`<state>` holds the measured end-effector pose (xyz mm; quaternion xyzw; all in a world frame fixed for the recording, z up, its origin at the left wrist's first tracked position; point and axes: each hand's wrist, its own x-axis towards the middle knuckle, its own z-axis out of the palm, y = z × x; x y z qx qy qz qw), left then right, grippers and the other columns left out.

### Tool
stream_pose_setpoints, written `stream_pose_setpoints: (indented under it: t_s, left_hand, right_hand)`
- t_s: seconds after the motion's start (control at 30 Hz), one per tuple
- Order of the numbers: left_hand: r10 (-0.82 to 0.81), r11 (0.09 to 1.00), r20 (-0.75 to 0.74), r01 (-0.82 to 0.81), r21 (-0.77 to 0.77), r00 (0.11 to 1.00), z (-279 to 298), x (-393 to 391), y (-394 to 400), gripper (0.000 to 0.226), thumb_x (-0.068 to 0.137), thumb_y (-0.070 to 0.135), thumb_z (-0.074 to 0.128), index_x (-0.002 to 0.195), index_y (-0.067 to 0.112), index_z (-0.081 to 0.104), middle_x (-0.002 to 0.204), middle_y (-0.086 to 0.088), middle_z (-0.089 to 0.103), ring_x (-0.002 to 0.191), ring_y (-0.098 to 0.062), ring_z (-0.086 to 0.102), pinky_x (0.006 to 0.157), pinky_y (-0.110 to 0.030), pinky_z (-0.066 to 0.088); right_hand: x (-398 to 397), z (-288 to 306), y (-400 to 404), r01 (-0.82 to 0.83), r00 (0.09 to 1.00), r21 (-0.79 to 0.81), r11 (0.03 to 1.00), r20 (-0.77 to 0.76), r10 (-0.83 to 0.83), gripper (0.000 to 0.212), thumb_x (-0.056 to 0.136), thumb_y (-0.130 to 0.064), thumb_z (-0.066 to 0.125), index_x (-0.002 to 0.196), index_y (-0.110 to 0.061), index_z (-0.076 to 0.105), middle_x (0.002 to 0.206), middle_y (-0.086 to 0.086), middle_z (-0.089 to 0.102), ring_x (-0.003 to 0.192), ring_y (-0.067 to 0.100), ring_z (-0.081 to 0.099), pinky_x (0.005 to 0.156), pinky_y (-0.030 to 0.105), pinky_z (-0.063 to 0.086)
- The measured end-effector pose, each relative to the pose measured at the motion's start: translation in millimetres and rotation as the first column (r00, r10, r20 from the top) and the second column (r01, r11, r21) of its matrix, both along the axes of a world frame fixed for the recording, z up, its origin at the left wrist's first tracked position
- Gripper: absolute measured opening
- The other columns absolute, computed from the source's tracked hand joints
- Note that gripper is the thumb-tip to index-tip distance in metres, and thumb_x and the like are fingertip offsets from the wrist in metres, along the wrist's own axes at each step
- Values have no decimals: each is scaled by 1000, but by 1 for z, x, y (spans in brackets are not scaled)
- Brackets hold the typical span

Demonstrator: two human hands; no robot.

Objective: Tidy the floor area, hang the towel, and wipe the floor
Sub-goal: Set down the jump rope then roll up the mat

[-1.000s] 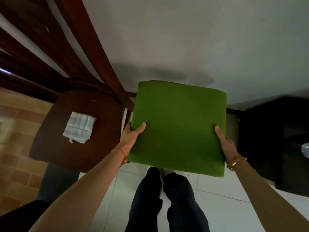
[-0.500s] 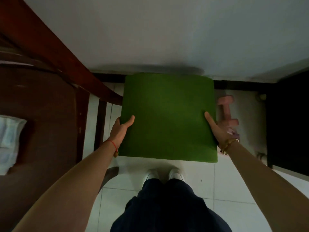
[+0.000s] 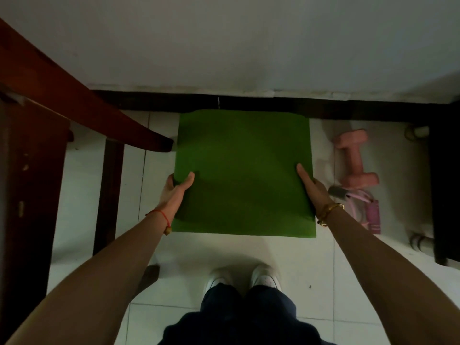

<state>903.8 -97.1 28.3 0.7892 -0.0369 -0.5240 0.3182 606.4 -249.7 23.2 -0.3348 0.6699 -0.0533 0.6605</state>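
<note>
A folded green mat (image 3: 244, 170) is held flat in front of me, low over the white tiled floor (image 3: 249, 252), its far edge near the dark skirting at the wall. My left hand (image 3: 175, 191) grips its left edge with the thumb on top. My right hand (image 3: 312, 188) grips its right edge the same way. No towel is in view now.
A brown wooden chair (image 3: 74, 115) stands at the left, one leg (image 3: 107, 195) close to the mat. A pink dumbbell (image 3: 353, 158) and a pink resistance band (image 3: 366, 207) lie on the floor at the right, beside dark furniture (image 3: 443, 170). My white shoes (image 3: 241, 277) are below.
Both hands have lowered the green mat toward the floor by the wall. My view tilted down, so the chair seat with the white cloth left the frame and the dumbbell appeared.
</note>
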Motion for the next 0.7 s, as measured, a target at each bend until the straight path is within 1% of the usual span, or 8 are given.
stream_pose_setpoints:
  t_s: [0.13, 0.2, 0.33, 0.4, 0.47, 0.53, 0.6, 0.7]
  left_hand:
    - [21, 999, -2, -21, -45, 1000, -9, -7, -9, 59, 89, 45, 59, 139, 22, 39, 128, -4, 55, 108, -26, 54, 97, -45, 41]
    - [8, 998, 6, -8, -54, 1000, -11, -11, -17, 61, 88, 48, 61, 139, 22, 39, 129, -4, 55, 111, -28, 55, 99, -47, 43]
    - [-54, 999, 53, 54, 0, 997, -8, -15, -27, 66, 86, 54, 61, 139, 21, 40, 133, -4, 54, 120, -31, 53, 104, -52, 42]
    - [-123, 992, 98, 120, 40, 988, 2, -16, -28, 65, 88, 52, 59, 140, 19, 39, 136, -4, 52, 124, -30, 51, 104, -50, 42]
    - [-190, 982, 165, 183, 54, 968, 22, -20, -29, 63, 89, 47, 60, 140, 17, 39, 138, -5, 51, 127, -30, 49, 105, -47, 42]
    - [-266, 964, 268, 261, 54, 926, 53, -28, -31, 58, 93, 38, 59, 141, 15, 39, 142, -6, 47, 131, -30, 44, 106, -43, 37]
    - [-335, 939, 375, 339, 56, 865, 93, -36, -31, 58, 95, 32, 57, 145, 12, 35, 149, -8, 40, 137, -29, 37, 109, -39, 32]
    - [-413, 895, 465, 444, 46, 783, 163, -42, -30, 61, 95, 32, 56, 148, 14, 31, 153, -7, 34, 142, -26, 31, 116, -41, 29]
  right_hand:
    - [-6, -9, -9, 5, 1000, -46, 999, -9, -6, 89, 64, -75, 63, 130, -15, 53, 115, 6, 66, 97, 22, 67, 85, 33, 53]
    - [-10, -11, -16, 17, 999, -46, 999, -26, -18, 89, 65, -75, 62, 131, -17, 52, 115, 6, 66, 97, 22, 66, 85, 32, 52]
    - [-15, -10, -24, -71, 989, -38, 997, -135, 65, 111, 53, -88, 58, 137, -15, 47, 129, 8, 59, 110, 27, 60, 101, 42, 46]
    - [-12, 1, -22, -129, 969, -99, 987, -225, 104, 98, 68, -78, 58, 138, -10, 43, 135, 11, 53, 118, 30, 54, 105, 45, 42]
    - [-8, 20, -19, -166, 942, -180, 970, -320, 102, 82, 81, -60, 61, 138, -7, 38, 137, 17, 50, 121, 34, 51, 105, 43, 41]
    - [-2, 49, -17, -246, 912, -261, 934, -389, 131, 75, 85, -46, 64, 139, -4, 35, 139, 20, 47, 125, 35, 48, 104, 41, 40]
    - [2, 88, -15, -351, 878, -320, 880, -439, 191, 71, 87, -42, 64, 141, -4, 35, 141, 18, 45, 127, 34, 45, 105, 40, 39]
    - [7, 161, -10, -528, 801, -355, 772, -510, 313, 68, 89, -44, 60, 143, -11, 34, 144, 15, 41, 131, 35, 40, 106, 45, 37]
